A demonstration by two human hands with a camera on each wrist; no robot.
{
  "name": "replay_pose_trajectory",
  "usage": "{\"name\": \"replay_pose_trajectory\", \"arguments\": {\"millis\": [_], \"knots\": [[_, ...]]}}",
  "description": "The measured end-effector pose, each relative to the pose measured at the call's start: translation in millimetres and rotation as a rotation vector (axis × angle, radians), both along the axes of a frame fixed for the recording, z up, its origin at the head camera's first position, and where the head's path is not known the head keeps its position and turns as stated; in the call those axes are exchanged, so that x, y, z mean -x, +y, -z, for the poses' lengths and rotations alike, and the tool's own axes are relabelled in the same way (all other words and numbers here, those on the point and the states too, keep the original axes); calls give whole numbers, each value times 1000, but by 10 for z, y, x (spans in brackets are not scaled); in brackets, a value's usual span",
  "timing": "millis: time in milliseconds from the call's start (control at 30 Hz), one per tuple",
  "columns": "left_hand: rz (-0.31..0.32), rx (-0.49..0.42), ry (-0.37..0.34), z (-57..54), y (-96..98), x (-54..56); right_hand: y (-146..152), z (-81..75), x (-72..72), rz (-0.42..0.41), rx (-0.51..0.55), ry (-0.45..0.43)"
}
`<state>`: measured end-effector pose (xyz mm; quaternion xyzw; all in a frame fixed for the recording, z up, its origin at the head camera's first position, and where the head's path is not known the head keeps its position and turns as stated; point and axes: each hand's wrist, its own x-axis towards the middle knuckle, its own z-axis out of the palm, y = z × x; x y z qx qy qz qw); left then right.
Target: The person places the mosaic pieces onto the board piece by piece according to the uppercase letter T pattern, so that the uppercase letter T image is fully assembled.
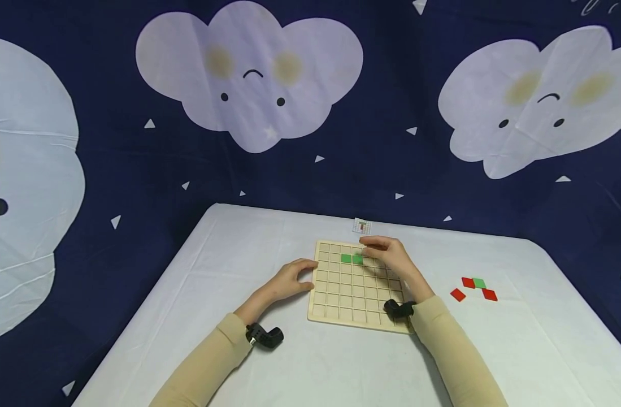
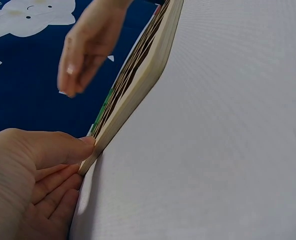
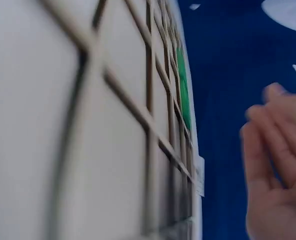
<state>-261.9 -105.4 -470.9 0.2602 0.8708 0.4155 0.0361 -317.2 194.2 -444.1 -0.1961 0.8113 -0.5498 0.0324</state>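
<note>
A pale wooden grid board (image 1: 341,294) lies on the white table, with green square tiles (image 1: 346,258) in cells near its far side. My left hand (image 1: 287,280) touches the board's left edge with thumb and fingertips spread apart along it; in the left wrist view the thumb (image 2: 63,147) rests against the rim. Over the far right part of the board hovers my right hand (image 1: 389,254), covering some cells. Its fingers (image 3: 278,135) are loosely bent with nothing visible between them, apart from the board in the right wrist view.
Several loose tiles, red ones (image 1: 458,295) and a green one (image 1: 479,283), lie on the table (image 1: 229,243) to the board's right. A small card with a coloured grid pattern (image 1: 362,226) sits behind the board. Beyond the table hangs a dark blue cloud-print cloth (image 1: 391,164).
</note>
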Motion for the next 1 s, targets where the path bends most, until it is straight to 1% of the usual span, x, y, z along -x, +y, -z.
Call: {"name": "replay_pose_trajectory", "arguments": {"millis": [67,167,233,267,300,367,500,600,667,733,900,1000], "knots": [[-2,1,-1,0,-2,-3,23,-123,-40,-4,57,-20],[-3,-1,3,13,-1,4,104,-324,-129,12,92,4],[-3,2,5,22,4,11,219,-435,-199,40,88,28],[1,0,6,24,7,16,301,-475,-230,59,79,42],[4,0,8,26,10,19,408,-482,-242,79,80,51],[10,0,12,22,18,24,655,-464,-261,121,68,69],[10,-2,21,0,28,29,1154,-361,-309,222,17,88],[5,2,22,-4,29,31,1449,-293,-408,295,-19,79],[5,1,20,2,27,33,1614,-244,-481,339,-13,66],[5,3,21,12,23,33,1752,-198,-552,406,-2,40],[1,11,25,26,7,27,1977,-85,-688,621,50,-53],[1,13,24,13,-4,15,2050,-12,-738,714,-22,-83]]}}
